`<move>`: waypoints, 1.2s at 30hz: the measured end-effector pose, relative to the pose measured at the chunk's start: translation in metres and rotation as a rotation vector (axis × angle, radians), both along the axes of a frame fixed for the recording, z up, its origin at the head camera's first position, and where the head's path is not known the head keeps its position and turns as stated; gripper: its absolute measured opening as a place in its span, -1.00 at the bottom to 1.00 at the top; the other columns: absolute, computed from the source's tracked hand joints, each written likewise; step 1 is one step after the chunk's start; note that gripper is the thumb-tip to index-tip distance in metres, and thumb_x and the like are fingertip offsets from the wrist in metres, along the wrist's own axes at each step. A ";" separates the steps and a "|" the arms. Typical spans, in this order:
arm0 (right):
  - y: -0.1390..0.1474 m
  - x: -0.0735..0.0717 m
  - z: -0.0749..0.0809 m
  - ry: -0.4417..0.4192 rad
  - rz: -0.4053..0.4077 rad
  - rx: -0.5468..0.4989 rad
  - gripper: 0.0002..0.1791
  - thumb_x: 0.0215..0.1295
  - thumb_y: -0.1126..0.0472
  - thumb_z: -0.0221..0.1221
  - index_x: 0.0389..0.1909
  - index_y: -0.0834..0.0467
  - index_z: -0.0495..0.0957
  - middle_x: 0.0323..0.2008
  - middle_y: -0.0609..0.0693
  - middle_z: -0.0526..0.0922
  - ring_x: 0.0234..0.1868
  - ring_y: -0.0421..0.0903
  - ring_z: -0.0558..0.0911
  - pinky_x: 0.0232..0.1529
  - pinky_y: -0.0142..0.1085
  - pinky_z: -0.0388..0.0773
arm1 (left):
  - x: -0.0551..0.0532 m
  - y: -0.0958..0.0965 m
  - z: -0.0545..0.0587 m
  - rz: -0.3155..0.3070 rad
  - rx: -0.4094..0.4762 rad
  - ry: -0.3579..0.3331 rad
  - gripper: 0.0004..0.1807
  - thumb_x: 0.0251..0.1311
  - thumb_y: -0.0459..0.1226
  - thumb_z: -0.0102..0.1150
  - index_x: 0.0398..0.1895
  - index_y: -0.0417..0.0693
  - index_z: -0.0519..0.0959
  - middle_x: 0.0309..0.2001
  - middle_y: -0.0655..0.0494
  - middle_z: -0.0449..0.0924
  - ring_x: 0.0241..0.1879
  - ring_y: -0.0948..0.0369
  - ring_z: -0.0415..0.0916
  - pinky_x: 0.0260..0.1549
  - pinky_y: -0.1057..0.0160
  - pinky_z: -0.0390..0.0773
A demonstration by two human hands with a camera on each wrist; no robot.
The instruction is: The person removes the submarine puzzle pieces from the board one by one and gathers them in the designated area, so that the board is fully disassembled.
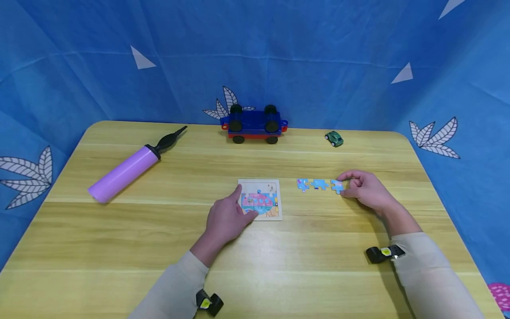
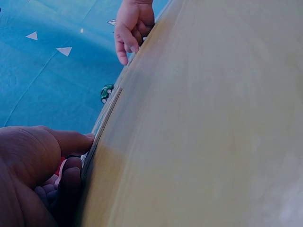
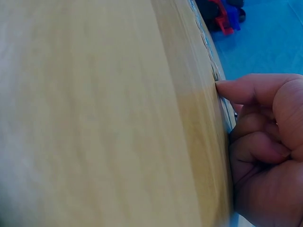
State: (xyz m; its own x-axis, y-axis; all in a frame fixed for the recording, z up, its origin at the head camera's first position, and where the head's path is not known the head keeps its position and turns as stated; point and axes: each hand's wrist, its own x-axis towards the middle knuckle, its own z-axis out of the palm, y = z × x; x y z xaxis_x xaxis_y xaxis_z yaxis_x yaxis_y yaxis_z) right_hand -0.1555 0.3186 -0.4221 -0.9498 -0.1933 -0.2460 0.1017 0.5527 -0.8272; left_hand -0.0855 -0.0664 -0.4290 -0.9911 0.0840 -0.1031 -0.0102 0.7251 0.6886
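Observation:
In the head view, a small square jigsaw puzzle board (image 1: 260, 182) with a pale rim lies on the table, its picture partly filled with pink and blue pieces. My left hand (image 1: 227, 218) holds it at the left side, index finger along the left edge and thumb at the bottom edge. To the right, three blue puzzle pieces lie in a row: a left one (image 1: 302, 184), a middle one (image 1: 319, 184) and a right one (image 1: 336, 186). Thumb and index finger of my right hand (image 1: 368, 191) pinch the right piece; the other fingers curl under the palm.
A purple hand pump (image 1: 124, 175) with a black nozzle lies at the left of the wooden table (image 1: 119, 248). At the back edge, a blue and red toy vehicle (image 1: 255, 124) shows its wheels, and a small green toy car (image 1: 334, 138) stands farther right. Blue cloth (image 1: 318, 57) hangs behind.

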 end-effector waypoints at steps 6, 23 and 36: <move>0.000 -0.002 0.000 -0.033 -0.002 -0.005 -0.54 0.21 0.37 0.32 0.13 0.35 0.48 -0.66 -0.12 0.12 -0.66 -0.15 0.15 -0.33 -0.31 0.33 | 0.000 0.000 0.001 0.000 -0.006 -0.001 -0.05 0.07 -0.03 0.48 0.47 -0.24 0.29 -0.66 0.23 0.41 -0.67 0.28 0.33 -0.67 0.24 0.26; 0.001 -0.003 -0.003 -0.036 -0.003 -0.060 -0.54 0.21 0.43 0.25 0.15 0.37 0.46 -0.66 -0.13 0.13 -0.64 -0.18 0.14 -0.36 -0.34 0.31 | 0.000 0.001 -0.001 -0.002 -0.005 0.007 -0.05 0.07 -0.03 0.47 0.47 -0.25 0.29 -0.66 0.22 0.40 -0.68 0.26 0.33 -0.67 0.24 0.24; -0.032 0.009 0.002 0.160 -0.076 -0.106 -0.62 0.15 0.50 0.21 0.04 0.38 0.55 -0.67 -0.12 0.20 -0.66 -0.18 0.21 -0.42 -0.35 0.32 | -0.001 0.001 -0.003 -0.007 -0.007 0.002 -0.01 0.03 -0.02 0.50 0.48 -0.23 0.27 -0.67 0.22 0.40 -0.68 0.26 0.33 -0.67 0.23 0.26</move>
State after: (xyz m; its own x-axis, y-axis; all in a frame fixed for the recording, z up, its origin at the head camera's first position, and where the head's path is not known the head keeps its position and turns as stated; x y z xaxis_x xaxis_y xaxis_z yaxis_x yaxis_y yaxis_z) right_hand -0.1469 0.2865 -0.4206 -0.9879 -0.1368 -0.0725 0.0019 0.4573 -0.8893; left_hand -0.0863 -0.0656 -0.4316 -0.9908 0.0900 -0.1015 -0.0038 0.7297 0.6838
